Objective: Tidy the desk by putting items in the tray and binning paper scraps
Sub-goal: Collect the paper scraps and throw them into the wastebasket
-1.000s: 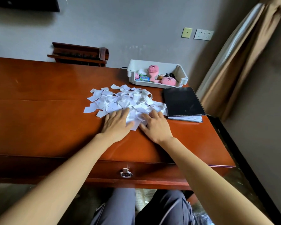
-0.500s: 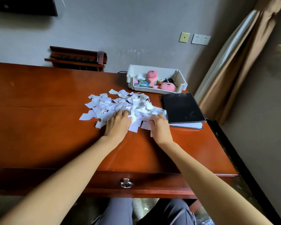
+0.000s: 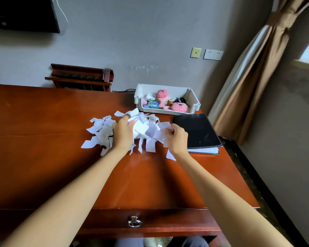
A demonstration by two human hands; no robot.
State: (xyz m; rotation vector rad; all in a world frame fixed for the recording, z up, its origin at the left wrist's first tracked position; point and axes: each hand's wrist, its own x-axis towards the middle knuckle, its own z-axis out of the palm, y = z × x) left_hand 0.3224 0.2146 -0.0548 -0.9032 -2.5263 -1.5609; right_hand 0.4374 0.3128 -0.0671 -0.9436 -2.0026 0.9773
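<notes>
A tan curtain hangs on my right; wall sockets near it; wooden rack against the wall.

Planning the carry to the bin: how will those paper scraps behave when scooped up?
Probably light and floppy: paper scraps droop from the left hand and right hand. Likely to spill: loose pieces lie apart on the desk.

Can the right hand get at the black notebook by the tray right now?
Probably not yet. The flat black notebook lies uncovered just beside the right hand, but that hand grips white paper scraps with the left hand, so it must drop them first.
</notes>
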